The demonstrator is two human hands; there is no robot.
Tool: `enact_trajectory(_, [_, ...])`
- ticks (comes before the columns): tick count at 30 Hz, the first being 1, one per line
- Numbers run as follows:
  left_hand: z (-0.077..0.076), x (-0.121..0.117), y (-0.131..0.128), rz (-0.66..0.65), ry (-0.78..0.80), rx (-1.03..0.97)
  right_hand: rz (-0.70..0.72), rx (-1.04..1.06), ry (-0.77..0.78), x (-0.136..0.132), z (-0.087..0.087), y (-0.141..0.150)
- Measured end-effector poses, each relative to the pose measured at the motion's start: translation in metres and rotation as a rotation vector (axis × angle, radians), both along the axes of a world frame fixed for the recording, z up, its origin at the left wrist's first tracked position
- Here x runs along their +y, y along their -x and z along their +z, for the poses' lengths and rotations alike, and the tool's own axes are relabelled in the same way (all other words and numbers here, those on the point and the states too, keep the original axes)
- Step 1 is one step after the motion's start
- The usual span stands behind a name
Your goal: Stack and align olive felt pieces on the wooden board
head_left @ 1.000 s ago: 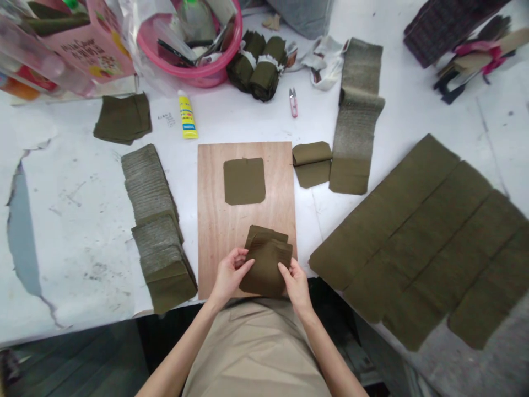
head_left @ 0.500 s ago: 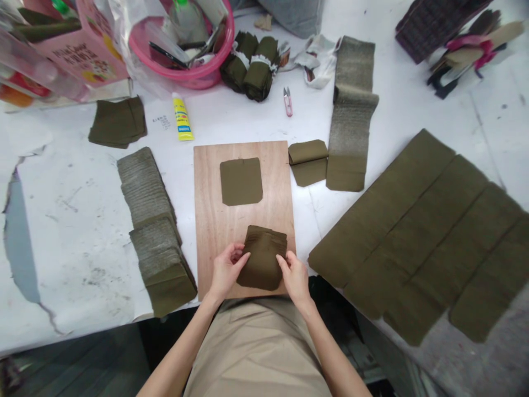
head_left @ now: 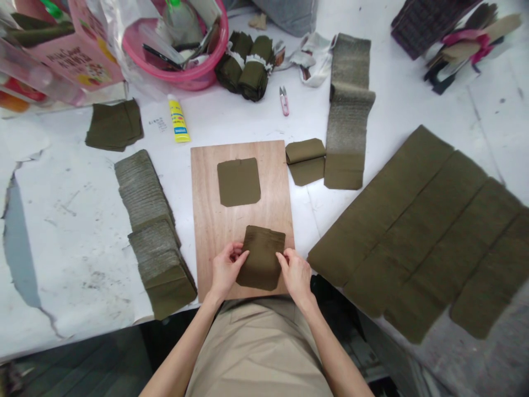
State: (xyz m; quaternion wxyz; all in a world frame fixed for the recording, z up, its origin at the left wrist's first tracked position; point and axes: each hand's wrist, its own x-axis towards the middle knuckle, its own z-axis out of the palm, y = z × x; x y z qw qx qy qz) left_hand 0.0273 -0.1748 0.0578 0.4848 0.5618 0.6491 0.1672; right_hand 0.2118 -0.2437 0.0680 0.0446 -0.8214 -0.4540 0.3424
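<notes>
Both hands pinch an olive-green fabric piece (head_left: 262,259) above the near end of a wooden board (head_left: 206,231). My left hand (head_left: 226,268) grips its left edge between thumb and fingers. At the opposite edge, the thumb and fingers of my right hand (head_left: 296,272) are closed on the same piece. Its upper edge looks layered; how many layers there are I cannot tell. Farther up the board lies a flat square olive piece (head_left: 239,182) with cut corners. Just right of the board is a folded olive piece (head_left: 306,161).
Overlapping fabric stacks (head_left: 155,231) lie left of the board, large olive panels (head_left: 417,237) right. Behind are a yellow tube (head_left: 178,120), pink thread snips (head_left: 284,101), rolled fabric bundles (head_left: 255,69), a pink basin (head_left: 185,81), a long fabric strip (head_left: 349,121) and a dark basket (head_left: 425,25).
The view has shifted slightly. The held fabric piece lies a little flatter and straighter between the fingers; both hands keep their grip on its edges.
</notes>
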Motion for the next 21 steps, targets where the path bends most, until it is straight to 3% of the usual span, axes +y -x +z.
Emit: enact_trajectory(21, [-0.0058,-0.0005,-0.0043,0.051,-0.018,0.056,0.032,-0.036,0.05,0.0072,0.0022,0.0008])
